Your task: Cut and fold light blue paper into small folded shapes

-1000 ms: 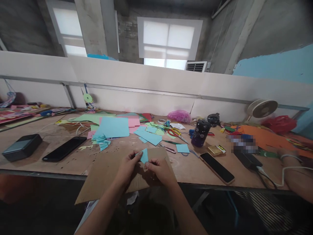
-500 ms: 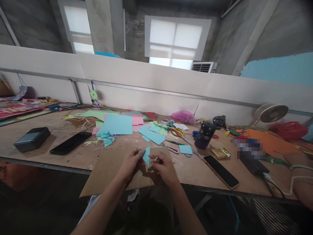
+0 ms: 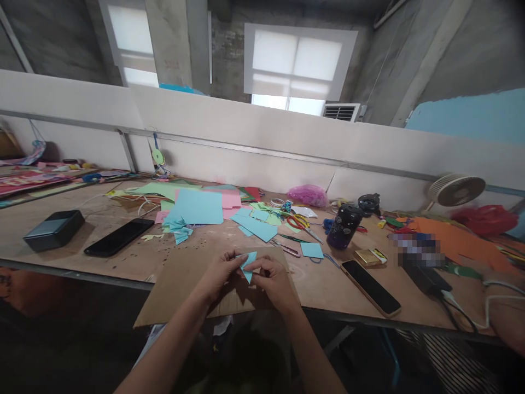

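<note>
A small folded piece of light blue paper (image 3: 248,266) is between my two hands, its pointed end facing down. My left hand (image 3: 225,270) pinches its left side with thumb and fingers. From the right, my right hand (image 3: 269,278) closes thumb and forefinger on the paper; its other fingers are curled. Both hands are just above a brown cardboard sheet (image 3: 176,284) that overhangs the table's front edge. Part of the paper is hidden behind my fingers.
Blue paper sheets (image 3: 199,208) and scraps lie beyond my hands. Red-and-yellow-handled scissors (image 3: 305,225), a blue paper square (image 3: 311,250), a dark tumbler (image 3: 343,227) and a phone (image 3: 370,288) are to the right. Another phone (image 3: 118,237) lies left. At far right is another person's arm (image 3: 508,312).
The paper has turned a little in my hands and its upper tip leans further right. My right thumb and forefinger have moved in from beside it onto the paper.
</note>
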Demonstrator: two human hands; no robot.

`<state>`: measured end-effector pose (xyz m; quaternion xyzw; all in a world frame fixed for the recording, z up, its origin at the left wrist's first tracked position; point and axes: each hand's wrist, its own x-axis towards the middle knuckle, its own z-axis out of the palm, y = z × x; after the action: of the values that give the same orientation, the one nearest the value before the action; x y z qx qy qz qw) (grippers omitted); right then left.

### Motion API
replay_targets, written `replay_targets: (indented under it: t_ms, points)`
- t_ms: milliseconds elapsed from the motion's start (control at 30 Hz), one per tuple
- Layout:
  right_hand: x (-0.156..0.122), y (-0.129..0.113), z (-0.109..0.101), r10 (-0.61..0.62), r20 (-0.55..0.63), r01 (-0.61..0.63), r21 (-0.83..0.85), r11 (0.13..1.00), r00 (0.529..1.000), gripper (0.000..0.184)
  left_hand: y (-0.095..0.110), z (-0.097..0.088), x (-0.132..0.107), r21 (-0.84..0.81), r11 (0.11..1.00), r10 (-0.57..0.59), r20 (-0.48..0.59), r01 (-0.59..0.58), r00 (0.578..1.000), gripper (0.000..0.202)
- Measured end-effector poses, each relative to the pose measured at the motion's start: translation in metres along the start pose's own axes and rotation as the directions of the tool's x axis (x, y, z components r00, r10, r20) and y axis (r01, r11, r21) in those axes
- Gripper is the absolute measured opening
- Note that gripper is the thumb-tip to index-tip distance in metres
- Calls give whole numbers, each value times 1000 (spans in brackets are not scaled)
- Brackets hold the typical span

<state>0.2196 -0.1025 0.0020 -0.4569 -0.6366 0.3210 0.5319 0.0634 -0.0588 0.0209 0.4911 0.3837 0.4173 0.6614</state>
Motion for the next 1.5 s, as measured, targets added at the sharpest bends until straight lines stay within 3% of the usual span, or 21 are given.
replay_targets:
  t_ms: [100,300,500,800,1133,1500]
  points:
    - [0,-2,-1,12,-11,-12,-4,1000,1000,25,-1,1,0,16,1000,2,-10,-2,1000,33]
    - [1,-2,0,-11,15,11,-40,999,1000,28,-6,-1,4,31,999,27,0,-27,1000,32]
    - [1,-8,1,-5,14,5,-8,1000,1000,5,-9,-2,6,42,999,23,2,-23,1000,33]
    - [1,-5,2,-4,-15,3,-43,999,1000,7,-5,4,3,34,998,50,-13,-49,999,33]
    - [2,5,3,63,-112,-56,66,996,992,9,-12,2,5,64,994,88,-4,-88,996,31]
    - [2,8,5,85,-189,-97,-56,994,978,11,-11,5,-2,47,996,68,55,-71,996,27]
